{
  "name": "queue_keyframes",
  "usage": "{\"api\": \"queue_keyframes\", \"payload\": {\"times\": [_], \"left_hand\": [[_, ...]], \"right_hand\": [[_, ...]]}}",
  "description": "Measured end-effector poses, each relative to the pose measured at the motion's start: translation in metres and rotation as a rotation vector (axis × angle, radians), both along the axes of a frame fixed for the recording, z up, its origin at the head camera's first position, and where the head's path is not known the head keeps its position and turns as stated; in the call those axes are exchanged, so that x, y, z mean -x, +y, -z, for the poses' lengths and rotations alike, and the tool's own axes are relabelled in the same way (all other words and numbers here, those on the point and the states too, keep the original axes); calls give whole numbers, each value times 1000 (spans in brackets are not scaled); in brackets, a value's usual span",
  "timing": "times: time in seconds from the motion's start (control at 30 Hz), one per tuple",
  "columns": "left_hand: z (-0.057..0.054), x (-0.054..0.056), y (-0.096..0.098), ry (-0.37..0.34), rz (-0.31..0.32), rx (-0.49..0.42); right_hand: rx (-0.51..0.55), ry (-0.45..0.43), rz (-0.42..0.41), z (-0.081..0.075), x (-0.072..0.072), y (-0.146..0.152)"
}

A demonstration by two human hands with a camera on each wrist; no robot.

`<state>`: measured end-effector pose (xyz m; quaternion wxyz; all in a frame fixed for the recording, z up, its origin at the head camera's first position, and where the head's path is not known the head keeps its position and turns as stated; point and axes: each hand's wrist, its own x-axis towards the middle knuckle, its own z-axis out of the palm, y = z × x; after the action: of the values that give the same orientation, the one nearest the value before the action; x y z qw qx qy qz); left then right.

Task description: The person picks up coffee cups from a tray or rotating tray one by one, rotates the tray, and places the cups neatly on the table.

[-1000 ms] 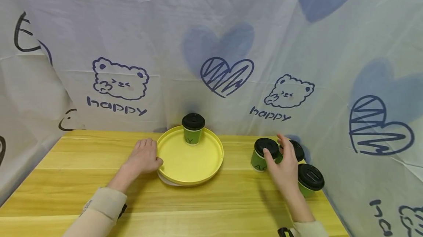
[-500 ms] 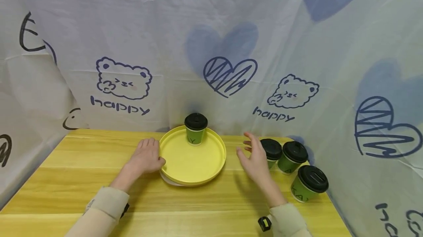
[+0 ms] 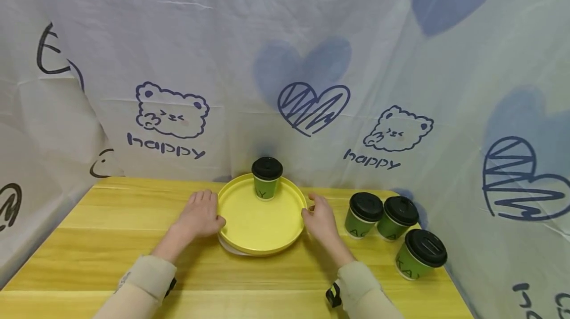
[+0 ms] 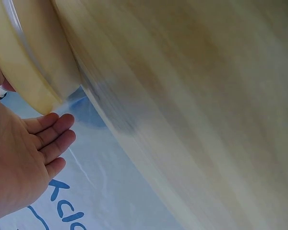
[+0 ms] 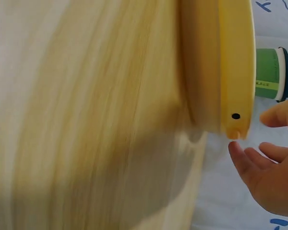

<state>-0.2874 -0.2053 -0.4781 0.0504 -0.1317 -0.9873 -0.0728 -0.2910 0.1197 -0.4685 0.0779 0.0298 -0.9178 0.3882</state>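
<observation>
A round yellow tray [image 3: 262, 225] sits on a pale round base [image 3: 231, 247] at the middle of the table. On its far part stands a green paper coffee cup [image 3: 266, 185] with a black lid, upright. My left hand [image 3: 202, 215] holds the tray's left rim, with the thumb over the edge and fingertips [image 4: 52, 117] at its outer side. At the right rim is my right hand [image 3: 319, 217]. In the right wrist view its thumb and fingers are spread around the rim's edge, fingertips [image 5: 234, 146] close to it.
To the right stand three more lidded green cups: one nearest the tray [image 3: 360, 220], one beside it [image 3: 394, 222], and one closer to me [image 3: 416, 259]. A white printed curtain [image 3: 240, 62] hangs behind and beside the wooden table [image 3: 249, 294].
My right hand has moved left from the cups to the tray's right rim. The left hand stays at the left rim, and the cup on the tray stands where it was.
</observation>
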Motion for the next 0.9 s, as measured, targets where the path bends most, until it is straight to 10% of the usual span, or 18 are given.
{"api": "queue_keyframes", "payload": {"times": [0.6,0.9], "left_hand": [[-4,0,-2,5,-25,19],[-21,-11,0,0,-154,-294]], "right_hand": [[65,-30,5,12,5,4],[114,-63,24,14,-5,4]]}}
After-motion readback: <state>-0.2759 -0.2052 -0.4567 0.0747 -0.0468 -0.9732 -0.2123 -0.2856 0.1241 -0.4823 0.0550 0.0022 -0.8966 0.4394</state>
